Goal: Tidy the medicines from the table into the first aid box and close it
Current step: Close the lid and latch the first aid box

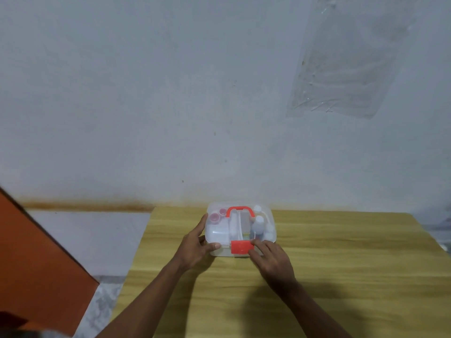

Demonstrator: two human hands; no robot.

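The first aid box (271, 217) is a clear plastic case with a red handle (239, 211) on its lid and a red latch (241, 247) at its front. It stands on the wooden table (341, 264) near the far edge, lid down. Through the lid I see white bottles (259, 225), small pink-capped pots (215, 217) and a white container. My left hand (196, 245) grips the box's left front corner. My right hand (271, 259) rests at the front, fingertips touching the right edge of the red latch.
A pale wall rises right behind the table, with a clear plastic sheet (341, 69) taped high on the right. An orange panel (36, 264) stands at the left over a grey floor. The table's left edge runs diagonally below my left arm.
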